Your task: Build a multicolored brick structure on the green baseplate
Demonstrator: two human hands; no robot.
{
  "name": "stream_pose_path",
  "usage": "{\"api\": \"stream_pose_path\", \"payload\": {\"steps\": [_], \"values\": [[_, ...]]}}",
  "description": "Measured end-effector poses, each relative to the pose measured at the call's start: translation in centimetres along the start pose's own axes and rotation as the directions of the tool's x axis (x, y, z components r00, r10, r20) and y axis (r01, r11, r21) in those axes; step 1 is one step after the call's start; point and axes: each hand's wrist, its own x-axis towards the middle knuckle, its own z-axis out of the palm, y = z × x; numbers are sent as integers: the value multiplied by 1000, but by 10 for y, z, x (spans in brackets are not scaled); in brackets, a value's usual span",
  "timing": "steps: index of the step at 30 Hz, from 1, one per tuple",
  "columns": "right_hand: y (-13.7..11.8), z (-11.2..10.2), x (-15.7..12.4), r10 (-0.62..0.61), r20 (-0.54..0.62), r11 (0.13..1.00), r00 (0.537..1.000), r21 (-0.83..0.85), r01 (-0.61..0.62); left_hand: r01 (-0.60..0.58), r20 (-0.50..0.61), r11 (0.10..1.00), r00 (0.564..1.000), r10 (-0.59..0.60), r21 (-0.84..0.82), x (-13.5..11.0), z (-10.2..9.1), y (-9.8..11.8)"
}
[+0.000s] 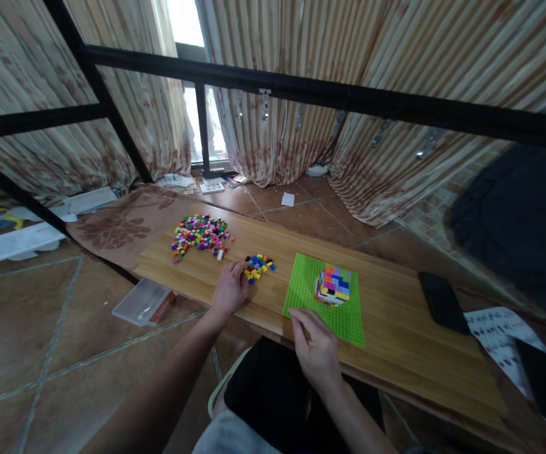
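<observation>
Several layers make up the brick cube point(332, 287) right of centre; two brick piles point(200, 233) remain loose, centre-left. Left hand point(231, 287) and right hand point(318, 350) curl their fingers point(313, 318), pinching I can't tell what.

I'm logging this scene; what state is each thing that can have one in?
Small brick pile, loose
Large brick pile, loose
Green baseplate, flat
Brick block, assembled, on green baseplate
Left hand, fingers at small brick pile
Right hand, fingers curled, grip unclear
Curtains, partly open
Clear container, on floor
</observation>
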Motion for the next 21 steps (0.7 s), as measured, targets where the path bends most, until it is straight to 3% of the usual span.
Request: {"api": "stream_pose_path", "payload": {"steps": [5,10,15,21], "values": [[7,34,18,58,80,998,995,10,-59,-7,3,1000,1000,7,-24,0,0,1],[13,59,45,38,116,998,993,-60,-31,1,9,999,1000,-1,-42,0,1,1],[12,81,68,25,162,992,986,-124,-5,3,13,999,1000,-3,-36,0,1,-1],[10,98,83,110,218,966,970,-253,-52,4,12,1000,1000,-4,-31,-1,1,-2]]}}
